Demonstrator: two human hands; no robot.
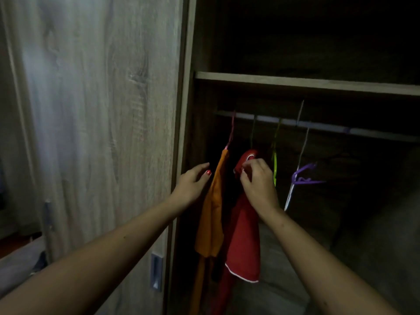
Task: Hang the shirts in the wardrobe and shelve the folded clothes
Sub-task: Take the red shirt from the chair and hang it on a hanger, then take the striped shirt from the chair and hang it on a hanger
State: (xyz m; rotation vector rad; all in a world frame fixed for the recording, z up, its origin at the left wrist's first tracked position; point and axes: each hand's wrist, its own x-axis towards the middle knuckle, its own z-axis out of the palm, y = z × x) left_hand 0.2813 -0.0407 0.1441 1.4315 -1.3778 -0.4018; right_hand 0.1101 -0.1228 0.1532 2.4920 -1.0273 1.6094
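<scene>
My right hand (258,181) pinches the red shirt (244,242); left hand (193,181) released beside the orange shirt (211,223); purple hanger (302,172) at three o'clock.

The door (102,133) stands on your left. Under the shelf (295,82), the rail (375,133) carries the left shirt (211,219), the right shirt (244,242), then hangers (304,176) rightward.

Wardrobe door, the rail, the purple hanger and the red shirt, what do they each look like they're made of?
Wardrobe door: wood-look board, likely laminate, matt; grey-brown grain with knots.
Rail: probably metal; pale smooth tube with a dull sheen.
Purple hanger: likely plastic; thin, evenly coloured arms.
Red shirt: soft matt fabric; it hangs in folds, white trim at the hem.
</scene>
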